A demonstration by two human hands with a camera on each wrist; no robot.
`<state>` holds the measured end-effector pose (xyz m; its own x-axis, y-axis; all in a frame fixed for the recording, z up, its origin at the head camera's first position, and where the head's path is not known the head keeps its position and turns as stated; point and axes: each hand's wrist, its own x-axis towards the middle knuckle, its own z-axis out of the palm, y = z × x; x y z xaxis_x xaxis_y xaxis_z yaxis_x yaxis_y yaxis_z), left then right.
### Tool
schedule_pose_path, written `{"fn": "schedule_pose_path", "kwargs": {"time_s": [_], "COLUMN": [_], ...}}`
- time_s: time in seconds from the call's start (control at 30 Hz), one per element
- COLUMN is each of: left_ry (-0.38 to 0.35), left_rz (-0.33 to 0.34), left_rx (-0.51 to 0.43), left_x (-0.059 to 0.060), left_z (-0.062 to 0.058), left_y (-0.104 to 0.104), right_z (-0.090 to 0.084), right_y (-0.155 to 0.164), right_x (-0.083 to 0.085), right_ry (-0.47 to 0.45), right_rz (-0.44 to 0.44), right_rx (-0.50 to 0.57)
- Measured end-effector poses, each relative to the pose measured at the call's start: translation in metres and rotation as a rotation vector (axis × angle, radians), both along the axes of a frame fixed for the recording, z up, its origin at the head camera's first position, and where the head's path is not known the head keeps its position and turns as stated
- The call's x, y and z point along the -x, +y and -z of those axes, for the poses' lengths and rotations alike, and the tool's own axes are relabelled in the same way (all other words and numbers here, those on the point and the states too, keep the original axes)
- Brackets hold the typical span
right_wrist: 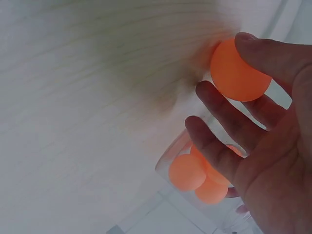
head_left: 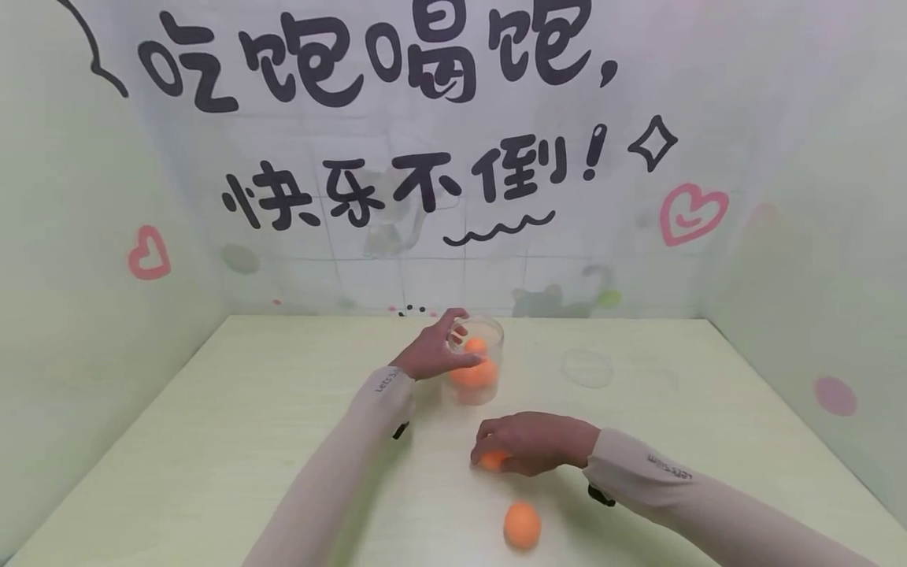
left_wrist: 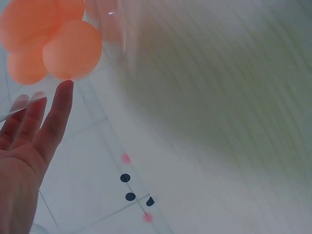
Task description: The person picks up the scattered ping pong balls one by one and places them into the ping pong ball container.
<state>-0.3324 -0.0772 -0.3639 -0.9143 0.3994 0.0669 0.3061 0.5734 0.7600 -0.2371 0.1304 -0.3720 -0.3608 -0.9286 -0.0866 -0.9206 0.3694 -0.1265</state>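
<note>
left hand [head_left: 434, 354] wraps its fingers round a clear cup [head_left: 476, 370] standing upright on the pale table [head_left: 212, 441]; orange balls [head_left: 473, 370] lie inside the cup. right hand [head_left: 531, 442], nearer the viewer, pinches one orange ball [right_wrist: 239, 70] between thumb and fingertips at the tabletop. a loose ball [head_left: 522, 525] rests just in front of it.

A pale green table [head_left: 234, 441] carries a clear cup [head_left: 479, 368], an orange ball [head_left: 522, 525] nearer than the cup, and a clear lid [head_left: 586, 368] right of it.
</note>
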Motion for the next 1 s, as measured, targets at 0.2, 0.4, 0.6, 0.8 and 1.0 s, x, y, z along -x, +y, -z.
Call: {"fn": "schedule_pose_path", "kwargs": {"time_s": [0.2, 0.4, 0.6, 0.8, 1.0], "left_ry": [0.000, -0.010, -0.014, -0.006, -0.017], "left_rz": [-0.005, -0.011, -0.005, -0.013, -0.010], "left_rx": [0.008, 0.008, 0.020, 0.017, 0.005], "left_x": [-0.002, -0.001, -0.003, -0.003, -0.004], "left_z": [-0.001, 0.003, 0.002, -0.001, -0.002], "left_y": [0.001, 0.001, 0.002, 0.001, 0.000], "right_z": [-0.001, -0.001, -0.006, -0.022, -0.044], "right_y": [0.002, 0.004, 0.008, 0.014, 0.018], "right_x": [0.000, -0.003, -0.004, 0.002, 0.008], "right_ry": [-0.001, 0.014, -0.004, -0.041, -0.068], "right_rz": [0.008, 0.019, 0.030, 0.083, 0.161], "right_rx": [0.001, 0.000, -0.024, -0.063, -0.085]}}
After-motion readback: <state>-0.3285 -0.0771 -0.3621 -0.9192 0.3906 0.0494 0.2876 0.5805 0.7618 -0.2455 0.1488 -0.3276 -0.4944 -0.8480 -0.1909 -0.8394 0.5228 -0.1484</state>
